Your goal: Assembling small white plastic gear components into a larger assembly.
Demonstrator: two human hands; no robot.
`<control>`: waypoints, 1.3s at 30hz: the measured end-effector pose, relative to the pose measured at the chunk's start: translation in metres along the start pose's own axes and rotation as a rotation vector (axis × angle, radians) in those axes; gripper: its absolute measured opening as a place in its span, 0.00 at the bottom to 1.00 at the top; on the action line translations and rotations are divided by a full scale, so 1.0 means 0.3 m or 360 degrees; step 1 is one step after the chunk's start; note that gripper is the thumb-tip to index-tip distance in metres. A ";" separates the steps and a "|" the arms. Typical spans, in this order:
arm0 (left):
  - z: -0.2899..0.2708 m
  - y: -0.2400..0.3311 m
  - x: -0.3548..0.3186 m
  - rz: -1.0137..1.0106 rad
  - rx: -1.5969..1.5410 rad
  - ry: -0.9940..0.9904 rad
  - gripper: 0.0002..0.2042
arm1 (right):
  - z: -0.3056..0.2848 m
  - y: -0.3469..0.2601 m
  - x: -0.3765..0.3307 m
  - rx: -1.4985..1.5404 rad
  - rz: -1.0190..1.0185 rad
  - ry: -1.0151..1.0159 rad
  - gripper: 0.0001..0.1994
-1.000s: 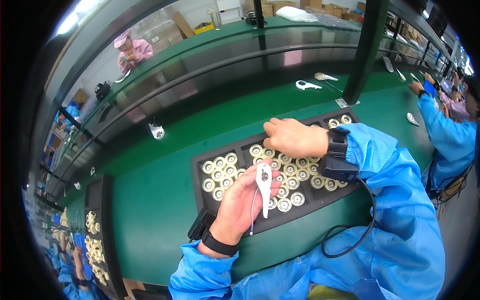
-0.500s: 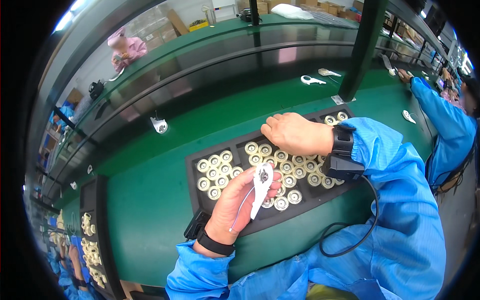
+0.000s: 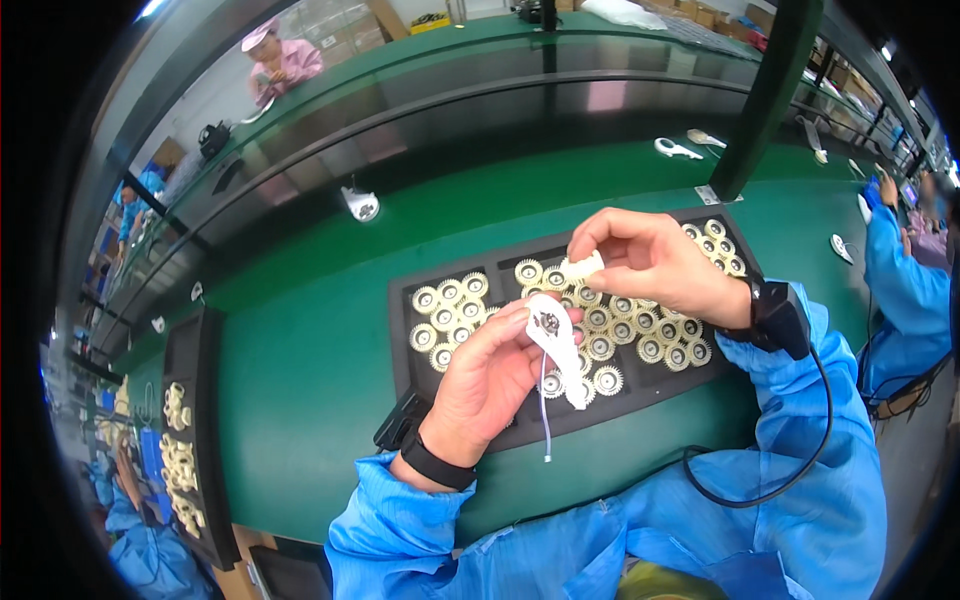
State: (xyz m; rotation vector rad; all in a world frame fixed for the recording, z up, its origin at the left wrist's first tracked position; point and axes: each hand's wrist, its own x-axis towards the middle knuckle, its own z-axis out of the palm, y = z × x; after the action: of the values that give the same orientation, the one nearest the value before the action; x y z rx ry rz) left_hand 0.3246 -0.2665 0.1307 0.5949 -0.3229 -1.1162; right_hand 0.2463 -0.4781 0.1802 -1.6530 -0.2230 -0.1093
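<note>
My left hand (image 3: 490, 372) is closed on a white plastic housing (image 3: 556, 345) with a round head and a tapering handle. Dark metal parts show inside its head, and a thin pale wire (image 3: 544, 420) hangs down from it. Up and to the right of the housing, my right hand (image 3: 668, 268) pinches a cream toothed gear (image 3: 582, 266) between thumb and fingers. Both hands are above a black compartment tray (image 3: 401, 325), which holds many cream gears (image 3: 608, 380) with dark centres. My hands hide part of the tray's middle compartment.
Another black tray (image 3: 207, 350) with cream parts stands at the left. Behind the gears, a white housing (image 3: 362, 206) and a white ring-ended part (image 3: 677, 149) lie on the green table (image 3: 300, 420). A dark post (image 3: 768, 105) rises at the back right. A co-worker's blue sleeve (image 3: 900, 280) is at the right.
My right hand has lifted out of the tray with a gear in its fingers, turning toward the housing. My left hand has moved slightly right and tilted the housing; its wire now hangs free.
</note>
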 end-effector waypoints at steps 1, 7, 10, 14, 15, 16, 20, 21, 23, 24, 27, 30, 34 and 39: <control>0.009 0.000 0.002 0.0036 -0.0039 -0.0002 0.21 | 0.013 -0.004 -0.008 0.0100 0.0046 0.0011 0.09; 0.005 0.008 0.004 0.0069 0.0026 0.0023 0.21 | 0.052 0.021 -0.014 0.0369 0.0149 0.0077 0.11; -0.004 0.005 0.005 0.0102 0.0021 0.0017 0.21 | 0.044 0.054 -0.015 -0.0037 -0.0048 0.0051 0.16; 0.012 0.009 -0.001 0.0195 0.0031 0.0037 0.21 | 0.022 0.062 -0.026 -0.0754 -0.0222 -0.0163 0.22; 0.013 0.007 0.001 0.0192 0.0029 0.0030 0.21 | 0.024 0.050 -0.030 -0.0806 -0.0222 -0.0140 0.20; 0.009 0.014 -0.005 0.0170 0.0016 -0.0001 0.22 | 0.034 0.048 -0.026 -0.0807 -0.0228 -0.0140 0.20; 0.010 0.023 -0.023 0.0181 0.0064 0.0006 0.24 | 0.075 0.037 -0.027 -0.0102 -0.0167 0.0046 0.20; 0.008 0.026 -0.024 0.0184 0.0062 -0.0029 0.22 | 0.078 0.035 -0.026 0.0113 -0.0117 0.0072 0.20; 0.010 0.023 -0.024 0.0163 0.0091 -0.0028 0.21 | 0.078 0.030 -0.030 -0.0084 -0.0150 0.0029 0.20; 0.009 0.021 -0.023 0.0137 0.0122 -0.0023 0.21 | 0.077 0.029 -0.031 -0.0275 -0.0181 -0.0011 0.20; -0.010 0.016 -0.025 0.0127 0.0055 -0.0048 0.18 | 0.074 0.042 -0.023 -0.0258 -0.0159 -0.0026 0.19; -0.012 0.019 -0.027 0.0107 0.0052 -0.0028 0.16 | 0.080 0.037 -0.021 -0.0245 -0.0143 -0.0027 0.19; -0.015 0.022 -0.035 0.0115 0.0042 0.0018 0.15 | 0.093 0.025 -0.016 -0.0486 -0.0233 -0.0002 0.19; -0.018 0.034 -0.052 0.0097 0.0052 0.0031 0.14 | 0.117 0.008 -0.008 -0.0759 -0.0409 0.0050 0.19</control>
State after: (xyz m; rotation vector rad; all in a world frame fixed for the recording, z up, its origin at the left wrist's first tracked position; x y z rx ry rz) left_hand 0.3286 -0.2477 0.1333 0.6206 -0.3404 -1.0478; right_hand 0.2423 -0.4437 0.1740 -2.0877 -0.4085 -0.4083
